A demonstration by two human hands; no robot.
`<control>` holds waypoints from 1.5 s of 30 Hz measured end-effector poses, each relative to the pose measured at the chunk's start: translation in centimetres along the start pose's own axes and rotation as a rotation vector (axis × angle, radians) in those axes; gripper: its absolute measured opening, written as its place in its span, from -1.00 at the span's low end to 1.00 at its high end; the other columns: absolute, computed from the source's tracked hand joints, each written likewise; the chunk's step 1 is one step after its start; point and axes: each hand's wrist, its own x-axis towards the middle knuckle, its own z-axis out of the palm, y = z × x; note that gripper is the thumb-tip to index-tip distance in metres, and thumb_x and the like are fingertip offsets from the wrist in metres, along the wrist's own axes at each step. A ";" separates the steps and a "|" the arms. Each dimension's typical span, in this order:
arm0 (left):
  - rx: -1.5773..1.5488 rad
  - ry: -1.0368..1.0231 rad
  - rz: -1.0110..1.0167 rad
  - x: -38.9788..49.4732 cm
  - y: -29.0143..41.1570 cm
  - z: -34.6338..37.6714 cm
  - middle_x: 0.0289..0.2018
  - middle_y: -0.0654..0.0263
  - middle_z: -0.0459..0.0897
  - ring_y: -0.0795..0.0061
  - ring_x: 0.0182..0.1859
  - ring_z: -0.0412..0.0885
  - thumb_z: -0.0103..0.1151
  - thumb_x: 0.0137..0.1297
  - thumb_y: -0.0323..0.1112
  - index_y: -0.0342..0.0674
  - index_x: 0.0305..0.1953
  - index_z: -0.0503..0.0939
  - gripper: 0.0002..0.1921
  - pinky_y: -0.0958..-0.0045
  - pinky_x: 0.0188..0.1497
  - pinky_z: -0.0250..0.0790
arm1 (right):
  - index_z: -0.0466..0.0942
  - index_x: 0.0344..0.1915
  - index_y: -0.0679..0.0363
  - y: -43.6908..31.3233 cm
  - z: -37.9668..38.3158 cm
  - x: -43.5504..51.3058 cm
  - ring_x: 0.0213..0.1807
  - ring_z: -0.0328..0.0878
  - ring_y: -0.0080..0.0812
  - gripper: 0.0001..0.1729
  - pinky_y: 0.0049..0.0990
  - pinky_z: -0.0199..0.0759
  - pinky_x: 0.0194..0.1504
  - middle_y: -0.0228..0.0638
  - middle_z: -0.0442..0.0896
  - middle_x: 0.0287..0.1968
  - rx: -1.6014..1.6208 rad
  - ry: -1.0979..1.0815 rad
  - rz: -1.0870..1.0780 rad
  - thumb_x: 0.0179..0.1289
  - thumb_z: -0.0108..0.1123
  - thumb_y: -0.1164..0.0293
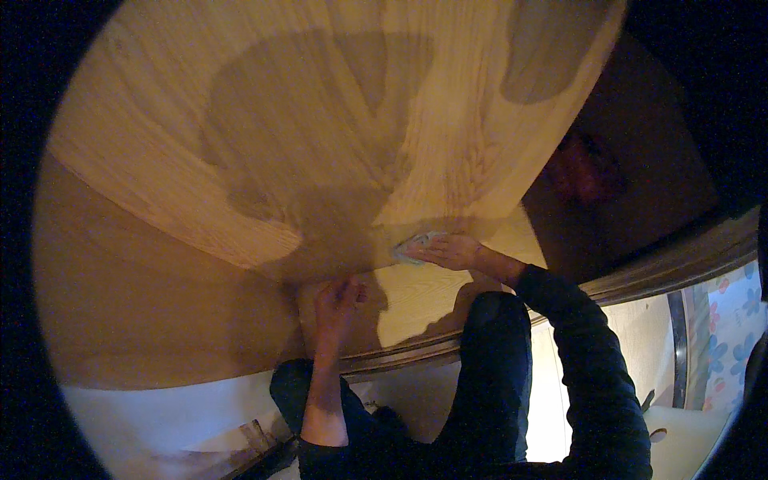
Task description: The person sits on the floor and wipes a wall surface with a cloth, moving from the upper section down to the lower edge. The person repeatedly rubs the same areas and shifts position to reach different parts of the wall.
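Observation:
A pale, crumpled cloth (414,247) lies under the fingers of my right hand (451,251). That hand presses it flat near the line where the upright wood-grain back panel (456,150) meets the bottom board (420,300) of a wooden cabinet. To the left, my left hand (337,300) is low over the same board, close to its left end and in shadow. Its fingers look curled, but the dim light hides whether anything is between them. A broad shadow falls over the back panel and part of the board.
The cabinet's left side panel (156,288) rises beside my left arm. A dark compartment (636,168) with a blurred red thing (585,168) lies to the right. The front edge (408,354) runs above my knees. Flower-patterned fabric (729,336) shows at far right.

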 end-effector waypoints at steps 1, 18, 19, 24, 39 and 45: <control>0.093 -0.011 0.021 -0.2 -0.2 -0.1 -0.44 0.24 0.71 0.49 -0.34 0.66 0.10 0.44 -0.16 -0.34 -0.29 0.66 -0.67 0.44 -0.23 0.47 | 0.18 0.47 -0.06 -0.7 0.4 -1.2 0.50 0.14 -0.24 -0.36 -0.25 -0.05 0.51 -0.48 0.08 0.56 -0.145 -0.042 -0.090 0.40 -0.12 0.22; -0.472 -0.171 -0.421 -2.5 2.5 2.9 -0.14 0.24 0.72 0.41 -0.10 0.65 0.18 0.36 -0.12 -0.14 0.08 0.45 -0.63 0.39 -0.17 0.39 | 0.28 0.42 0.05 4.6 -8.1 11.2 0.46 0.18 -0.32 -0.35 -0.20 -0.09 0.48 -0.34 0.34 0.43 0.033 0.082 0.012 0.31 -0.01 0.30; -0.587 -0.219 -0.468 -3.1 2.3 3.5 -0.11 0.25 0.71 0.38 -0.06 0.65 0.19 0.34 -0.11 -0.12 0.11 0.42 -0.60 0.35 -0.14 0.39 | 0.24 0.44 0.07 2.3 -5.9 10.3 0.48 0.15 -0.35 -0.34 -0.26 -0.07 0.48 -0.33 0.32 0.44 0.047 0.117 0.046 0.33 -0.04 0.31; -0.702 -0.246 -0.565 -5.7 1.9 4.6 -0.05 0.23 0.69 0.27 0.02 0.63 0.15 0.33 -0.11 -0.04 0.08 0.42 -0.64 0.25 -0.06 0.36 | 0.18 0.47 0.08 -3.4 -0.9 4.9 0.44 0.22 -0.34 -0.31 -0.38 -0.03 0.48 -0.33 0.26 0.48 0.441 -0.096 -0.015 0.34 -0.06 0.34; -0.976 -0.053 -0.739 -6.0 2.3 10.0 0.05 0.24 0.61 0.29 0.17 0.49 0.11 0.33 -0.21 -0.04 0.10 0.40 -0.66 0.18 0.14 0.25 | 0.20 0.46 0.00 1.6 -9.6 11.8 0.29 0.38 -0.38 -0.26 -0.34 0.30 0.20 -0.41 0.27 0.47 0.378 0.019 0.183 0.25 0.03 0.26; -1.021 0.031 -0.753 -6.8 3.0 9.7 0.02 0.27 0.61 0.33 0.16 0.49 0.10 0.34 -0.22 -0.01 0.13 0.38 -0.65 0.20 0.12 0.28 | -0.03 0.54 0.12 -4.2 -1.9 3.3 0.28 0.40 -0.41 -0.10 -0.34 0.21 0.36 -0.37 0.27 0.47 0.530 -0.122 -0.034 0.24 0.09 0.28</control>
